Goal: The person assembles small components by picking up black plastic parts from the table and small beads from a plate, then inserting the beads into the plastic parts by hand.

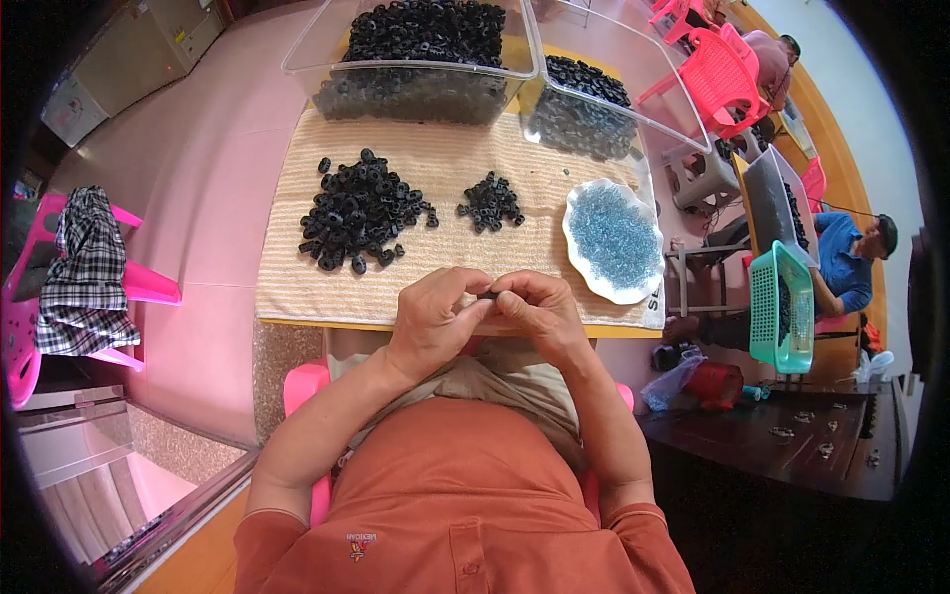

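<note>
My left hand [432,317] and my right hand [534,309] meet fingertip to fingertip at the near edge of the table, pinching a small black ring [487,294] between them. On the beige striped cloth [297,257] in front of them lie a large heap of black rings [358,210] and a smaller heap of black rings [491,202]. To the right stands a white scalloped dish [582,259] filled with small blue pieces [614,236].
Two clear plastic bins of black rings, one [421,54] at the back centre and one [584,99] at the back right. A pink chair with checked cloth [84,267] stands left. Right: a green basket [782,307], pink chairs [722,74], other seated people, a dark table [792,445].
</note>
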The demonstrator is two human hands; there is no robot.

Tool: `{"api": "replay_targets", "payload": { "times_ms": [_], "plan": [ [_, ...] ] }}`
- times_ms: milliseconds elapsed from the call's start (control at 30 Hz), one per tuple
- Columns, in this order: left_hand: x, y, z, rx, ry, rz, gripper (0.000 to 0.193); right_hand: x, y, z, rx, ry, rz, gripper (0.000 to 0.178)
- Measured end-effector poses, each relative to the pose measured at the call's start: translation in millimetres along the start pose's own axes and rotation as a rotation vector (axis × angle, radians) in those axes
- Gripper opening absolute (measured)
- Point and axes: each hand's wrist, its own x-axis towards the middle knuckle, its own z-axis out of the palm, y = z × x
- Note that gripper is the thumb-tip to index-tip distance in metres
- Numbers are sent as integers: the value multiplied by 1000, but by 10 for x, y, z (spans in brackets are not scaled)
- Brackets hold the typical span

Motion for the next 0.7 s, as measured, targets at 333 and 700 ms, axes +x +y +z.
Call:
{"api": "replay_targets", "payload": {
  "times_ms": [333,700],
  "plan": [
    [50,43,-33,66,21,112,24,-12,59,40,238,16,52,13],
    [73,-26,-30,121,-28,295,21,-30,38,51,313,0,81,11]
  ]
}}
